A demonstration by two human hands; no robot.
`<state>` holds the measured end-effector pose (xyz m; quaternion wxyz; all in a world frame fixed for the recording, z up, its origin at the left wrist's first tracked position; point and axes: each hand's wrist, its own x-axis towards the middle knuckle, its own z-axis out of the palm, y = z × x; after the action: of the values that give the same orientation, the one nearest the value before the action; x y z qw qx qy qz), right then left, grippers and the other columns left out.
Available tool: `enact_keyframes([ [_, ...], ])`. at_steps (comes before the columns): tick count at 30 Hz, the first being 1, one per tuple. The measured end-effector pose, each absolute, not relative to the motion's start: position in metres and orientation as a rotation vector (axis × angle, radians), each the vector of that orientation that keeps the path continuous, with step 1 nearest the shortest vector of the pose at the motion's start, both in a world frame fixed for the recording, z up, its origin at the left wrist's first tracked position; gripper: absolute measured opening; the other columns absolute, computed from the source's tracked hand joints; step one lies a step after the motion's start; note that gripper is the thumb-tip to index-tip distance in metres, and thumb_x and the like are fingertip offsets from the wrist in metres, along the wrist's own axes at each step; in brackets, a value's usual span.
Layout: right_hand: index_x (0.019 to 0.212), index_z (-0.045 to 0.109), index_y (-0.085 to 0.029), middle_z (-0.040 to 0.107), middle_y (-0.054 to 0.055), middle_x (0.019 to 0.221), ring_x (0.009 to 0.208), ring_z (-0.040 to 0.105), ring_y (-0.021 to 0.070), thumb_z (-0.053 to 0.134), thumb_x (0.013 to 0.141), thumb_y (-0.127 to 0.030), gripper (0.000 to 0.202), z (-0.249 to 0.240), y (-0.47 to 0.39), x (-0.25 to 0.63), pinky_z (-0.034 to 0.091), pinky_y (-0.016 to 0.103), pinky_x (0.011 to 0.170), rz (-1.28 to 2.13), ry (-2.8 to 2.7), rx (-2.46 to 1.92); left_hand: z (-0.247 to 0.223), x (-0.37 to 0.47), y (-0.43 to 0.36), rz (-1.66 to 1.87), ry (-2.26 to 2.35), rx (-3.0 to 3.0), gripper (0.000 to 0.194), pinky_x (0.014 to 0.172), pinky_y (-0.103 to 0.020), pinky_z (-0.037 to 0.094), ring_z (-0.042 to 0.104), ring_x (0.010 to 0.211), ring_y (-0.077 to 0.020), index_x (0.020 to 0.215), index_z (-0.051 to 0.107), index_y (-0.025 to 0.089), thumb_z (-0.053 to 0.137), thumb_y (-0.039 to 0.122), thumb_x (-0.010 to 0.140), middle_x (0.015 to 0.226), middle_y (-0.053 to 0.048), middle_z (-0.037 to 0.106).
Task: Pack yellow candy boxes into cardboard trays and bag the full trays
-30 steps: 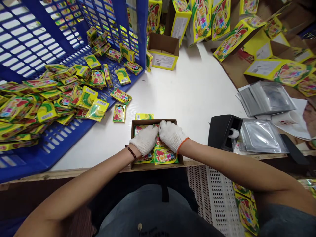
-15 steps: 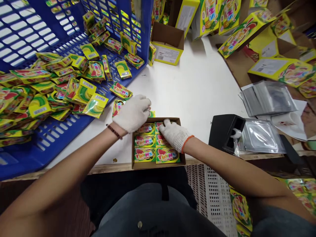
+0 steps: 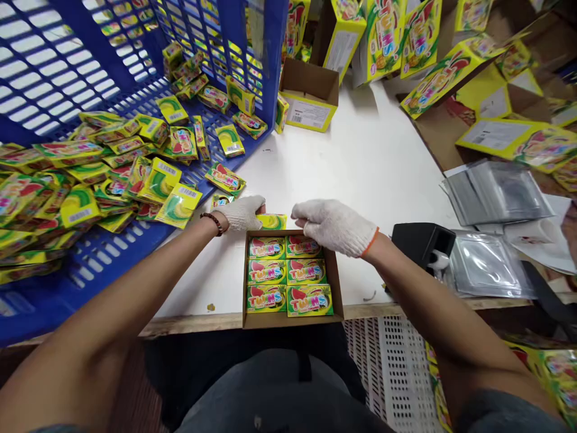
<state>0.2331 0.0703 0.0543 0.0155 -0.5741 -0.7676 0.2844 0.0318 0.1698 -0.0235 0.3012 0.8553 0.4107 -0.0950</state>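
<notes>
Clock centred on the open carton; 12 points away from the wearer.

Left hand (image 3: pixel 243 213), gloved, between 10 and 11: fingertips at the near end of a yellow-faced pack (image 3: pixel 273 222) lying just outside the carton's far wall, toward 11. Whether they grip it or only touch it, cannot tell.

Right hand (image 3: pixel 336 225), gloved, between 1 and 2, over the far corner: fingers fairly straight, narrow gap to the thumb, no pack seen in it.

Open carton (image 3: pixel 293 321) at the table edge. Inside: six packs (image 3: pixel 309 300), faces up, two columns of three; the glove covers part of the far right one. The near right pack sits slightly askew.

Progress, as judged: visible layer looks complete; layers beneath, if any, are hidden. Unplaced: the yellow-faced pack, two loose packs (image 3: pixel 225 178) between 10 and 11, and a large heap in the blue basket (image 3: pixel 110 279) toward 9 and 10.

Further out: another carton (image 3: pixel 309 113) at 12, black holder (image 3: pixel 421 246) between 2 and 3, clear plastic pieces (image 3: pixel 491 261) near 3.
</notes>
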Motion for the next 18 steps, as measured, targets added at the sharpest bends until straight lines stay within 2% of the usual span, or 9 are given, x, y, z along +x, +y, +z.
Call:
enact_keyframes([
  [3,0.095,0.066,-0.017,0.067,0.005,0.088,0.080,0.059,0.0179,0.048,0.085,-0.015,0.021,0.042,0.087,0.244,0.047,0.032,0.075,0.788,-2.066,-1.744,-0.013,0.023,0.166,0.147,1.208,2.086,0.027,0.073,-0.029,0.047,0.060,0.082,-0.0197,0.092,0.060,0.018,0.065,0.021,0.066,0.089,-0.004,0.065],
  [5,0.107,0.064,-0.017,0.067,0.006,0.096,0.081,0.060,0.0173,0.049,0.085,-0.017,0.026,0.035,0.093,0.250,0.050,0.033,0.074,0.813,-1.854,-1.667,0.002,0.018,0.160,0.480,1.145,1.803,0.030,0.077,-0.030,0.050,0.061,0.085,-0.0190,0.096,0.059,0.018,0.068,0.024,0.068,0.093,-0.004,0.065],
  [7,0.120,0.058,-0.019,0.065,0.007,0.111,0.087,0.062,0.0175,0.056,0.084,-0.021,0.037,0.034,0.093,0.253,0.053,0.033,0.075,0.925,-1.737,-1.505,0.020,0.016,0.148,0.662,0.934,1.407,0.036,0.081,-0.030,0.052,0.064,0.088,-0.0178,0.104,0.058,0.017,0.069,0.029,0.073,0.099,-0.004,0.066],
  [9,0.124,0.055,-0.022,0.063,0.007,0.120,0.097,0.063,0.0191,0.065,0.082,-0.030,0.044,0.037,0.087,0.249,0.055,0.034,0.080,1.093,-1.697,-1.286,0.035,0.018,0.131,0.660,0.714,1.086,0.037,0.084,-0.030,0.054,0.066,0.090,-0.0170,0.109,0.058,0.016,0.069,0.030,0.076,0.102,-0.006,0.068],
  [13,0.115,0.056,-0.025,0.065,0.004,0.119,0.107,0.063,0.0209,0.071,0.081,-0.051,0.046,0.041,0.064,0.232,0.056,0.037,0.090,1.341,-1.552,-0.984,0.044,0.031,0.094,0.486,0.455,0.776,0.040,0.086,-0.030,0.055,0.069,0.092,-0.0179,0.111,0.059,0.013,0.075,0.024,0.075,0.099,-0.009,0.071],
  [18,0.114,0.055,-0.030,0.067,0.001,0.112,0.097,0.066,0.0183,0.076,0.077,-0.055,0.049,0.039,0.039,0.227,0.058,0.033,0.082,1.482,-1.412,-0.945,0.035,0.039,0.063,0.491,0.381,0.625,0.038,0.091,-0.032,0.054,0.069,0.097,-0.0187,0.112,0.058,0.013,0.073,0.025,0.080,0.102,-0.010,0.070],
])
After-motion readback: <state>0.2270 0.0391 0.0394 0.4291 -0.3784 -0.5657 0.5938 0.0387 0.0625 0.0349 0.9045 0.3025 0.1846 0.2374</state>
